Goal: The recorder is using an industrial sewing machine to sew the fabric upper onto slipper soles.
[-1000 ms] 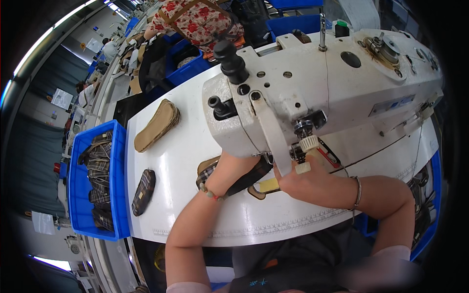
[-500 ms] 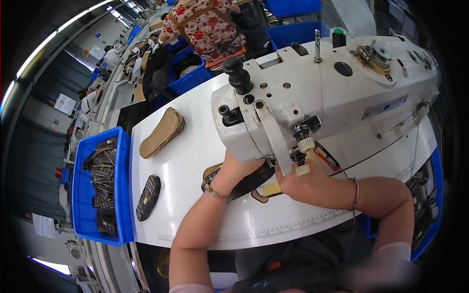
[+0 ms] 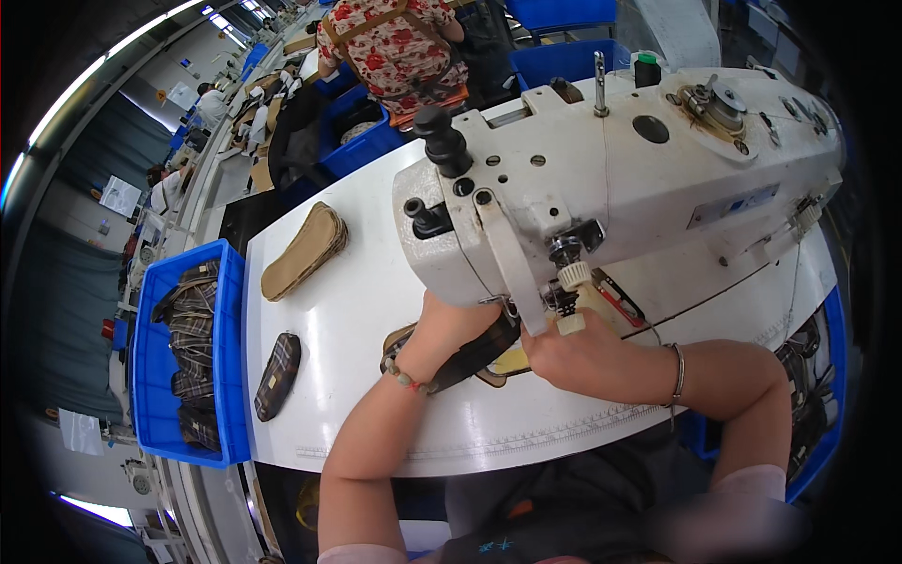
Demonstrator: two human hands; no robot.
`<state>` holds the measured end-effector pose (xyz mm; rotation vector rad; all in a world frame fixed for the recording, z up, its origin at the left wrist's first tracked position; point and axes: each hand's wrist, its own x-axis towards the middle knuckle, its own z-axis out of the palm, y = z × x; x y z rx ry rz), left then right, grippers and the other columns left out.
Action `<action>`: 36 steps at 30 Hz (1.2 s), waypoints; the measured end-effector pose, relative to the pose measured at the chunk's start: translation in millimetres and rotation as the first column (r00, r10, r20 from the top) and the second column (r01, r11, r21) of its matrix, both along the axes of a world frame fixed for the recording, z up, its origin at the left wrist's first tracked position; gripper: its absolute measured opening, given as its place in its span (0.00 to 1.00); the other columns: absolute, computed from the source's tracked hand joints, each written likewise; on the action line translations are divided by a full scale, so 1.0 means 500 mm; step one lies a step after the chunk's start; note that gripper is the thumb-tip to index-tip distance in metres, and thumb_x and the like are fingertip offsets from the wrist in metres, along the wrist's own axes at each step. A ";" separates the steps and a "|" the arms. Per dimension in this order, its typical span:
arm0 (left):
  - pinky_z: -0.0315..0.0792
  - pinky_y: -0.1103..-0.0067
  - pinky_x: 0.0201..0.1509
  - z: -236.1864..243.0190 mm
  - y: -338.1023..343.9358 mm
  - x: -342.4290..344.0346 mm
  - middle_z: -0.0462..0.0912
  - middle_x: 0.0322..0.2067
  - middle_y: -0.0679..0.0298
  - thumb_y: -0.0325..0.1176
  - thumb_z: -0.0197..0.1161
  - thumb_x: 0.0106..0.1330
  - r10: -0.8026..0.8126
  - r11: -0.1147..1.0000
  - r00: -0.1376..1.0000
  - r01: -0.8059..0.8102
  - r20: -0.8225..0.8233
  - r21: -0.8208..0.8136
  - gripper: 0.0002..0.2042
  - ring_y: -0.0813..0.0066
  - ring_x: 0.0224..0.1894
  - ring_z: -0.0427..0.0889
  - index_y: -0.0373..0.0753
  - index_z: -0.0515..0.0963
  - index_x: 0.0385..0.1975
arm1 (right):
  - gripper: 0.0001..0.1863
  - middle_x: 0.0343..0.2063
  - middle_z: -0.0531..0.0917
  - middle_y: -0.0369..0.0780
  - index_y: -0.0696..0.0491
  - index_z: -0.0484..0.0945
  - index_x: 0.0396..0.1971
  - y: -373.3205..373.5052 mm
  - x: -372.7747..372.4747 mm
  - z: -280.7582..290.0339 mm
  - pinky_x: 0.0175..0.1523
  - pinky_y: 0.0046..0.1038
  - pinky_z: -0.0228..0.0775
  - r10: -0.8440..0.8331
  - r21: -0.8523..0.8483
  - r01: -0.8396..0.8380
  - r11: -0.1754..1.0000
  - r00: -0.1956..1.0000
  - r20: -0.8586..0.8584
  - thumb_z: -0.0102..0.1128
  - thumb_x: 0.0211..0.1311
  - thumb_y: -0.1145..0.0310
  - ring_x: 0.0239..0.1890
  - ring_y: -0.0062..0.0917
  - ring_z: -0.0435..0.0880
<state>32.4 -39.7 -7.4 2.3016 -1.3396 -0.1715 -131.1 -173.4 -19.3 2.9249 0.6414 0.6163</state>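
Note:
A white sewing machine (image 3: 601, 179) stands over the white table, its needle area mostly hidden by its own head and my hands. My left hand (image 3: 458, 324) reaches in under the machine head, across a dark plaid shoe upper (image 3: 474, 362); its fingers are out of sight. A tan sole-shaped edge (image 3: 396, 340) shows beside that upper. My right hand (image 3: 575, 355) is closed beside the presser area, knuckles bent; what its fingers pinch is hidden. Between my hands a yellow patch (image 3: 512, 360) shows on the machine bed, with a small tan edge (image 3: 490, 378) below it.
Tan insoles (image 3: 305, 252) are stacked at the table's far left, and one plaid piece (image 3: 278, 376) lies nearer. Blue bins with plaid pieces flank the table at left (image 3: 233, 357) and right (image 3: 831, 404). A red tool (image 3: 618, 297) lies behind my right hand. Another person (image 3: 399, 56) sits beyond.
The whole view has shifted slightly, with table and machine appearing a little further left. My hands keep nearly the same place at the machine; slightly less of the yellow patch shows.

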 end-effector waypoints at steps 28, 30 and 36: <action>0.74 0.69 0.49 0.053 0.065 -0.043 0.86 0.40 0.64 0.36 0.71 0.56 -0.163 0.979 0.942 0.192 0.293 -0.074 0.11 0.62 0.45 0.81 0.43 0.86 0.39 | 0.23 0.23 0.83 0.41 0.68 0.80 0.45 -0.035 0.010 -0.061 0.25 0.26 0.69 0.074 -0.294 -0.051 0.954 0.995 0.066 0.64 0.47 0.72 0.19 0.25 0.79; 0.75 0.70 0.46 0.035 0.065 -0.042 0.85 0.38 0.65 0.39 0.71 0.56 -0.245 0.930 0.903 0.322 0.354 -0.179 0.13 0.63 0.43 0.82 0.43 0.86 0.40 | 0.26 0.43 0.84 0.42 0.68 0.72 0.55 -0.018 0.005 0.017 0.42 0.25 0.80 -0.134 -0.427 -0.004 0.904 0.946 -0.294 0.62 0.53 0.81 0.51 0.27 0.82; 0.76 0.72 0.39 0.031 0.057 -0.039 0.86 0.31 0.67 0.38 0.71 0.57 -0.173 0.963 0.918 0.234 0.358 -0.134 0.11 0.65 0.35 0.83 0.46 0.88 0.38 | 0.23 0.39 0.86 0.40 0.64 0.76 0.51 -0.039 -0.002 -0.011 0.39 0.25 0.78 -0.174 -0.345 0.077 0.935 0.950 -0.260 0.69 0.55 0.76 0.43 0.21 0.85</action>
